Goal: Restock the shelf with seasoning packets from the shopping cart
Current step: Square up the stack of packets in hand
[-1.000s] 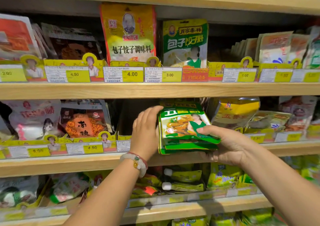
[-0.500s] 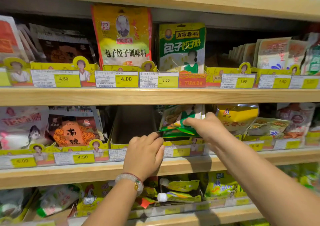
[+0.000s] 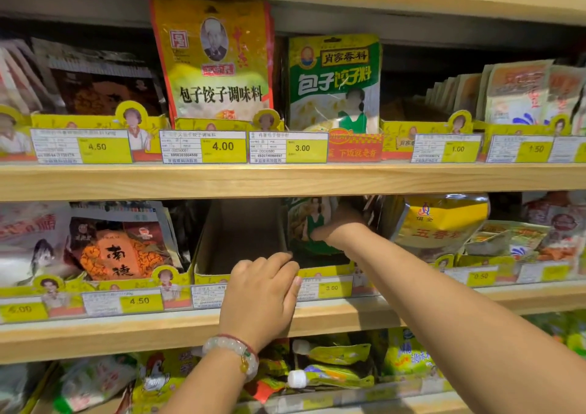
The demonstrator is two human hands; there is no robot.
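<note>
- Deeper into the cardboard display box (image 3: 218, 274) than a moment ago, the right hand (image 3: 341, 223) grips the green seasoning packets (image 3: 309, 229), now upright.
- Left hand (image 3: 263, 290) rests on the box's front edge, fingers loosely curled, holding nothing.

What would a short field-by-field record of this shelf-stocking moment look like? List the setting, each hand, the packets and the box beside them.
Setting: wooden shop shelf with yellow price tags
Right hand: reaching into the middle shelf, on the green packets; grip unclear
Left hand: fingers loosely curled at the shelf front, holding nothing
Green packets: standing in a cardboard tray, behind a 3.00 tag
Cardboard box: left of the packets, looks empty
</note>
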